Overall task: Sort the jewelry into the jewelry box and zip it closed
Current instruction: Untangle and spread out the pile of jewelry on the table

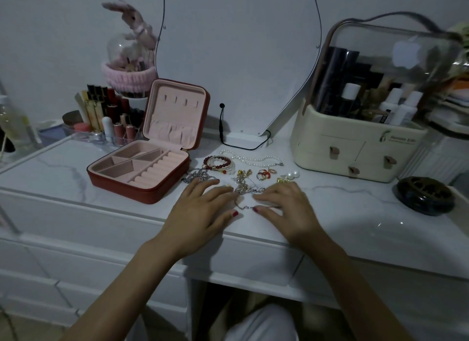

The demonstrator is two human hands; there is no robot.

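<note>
Here, both hands lying on white worktop (101, 188), palms down. Left hand (200, 214) and right hand (286, 211) flanking thin silver chain (245, 191); thumbs seeming to pinch chain's near end, though dim light making grip hard to confirm. Red jewelry box (142, 170) sitting open to left, lid standing upright, pink compartments showing nothing inside. Beyond fingers: red bead bracelet (219, 163), pearl necklace (253, 158), rings (265, 174), pearl earrings (291, 174), second silver chain (199, 175) beside box. Cream cosmetics case (355, 143) standing at right.

red jewelry box (142, 186), pink lining, white-marbled table (355, 208)
</note>
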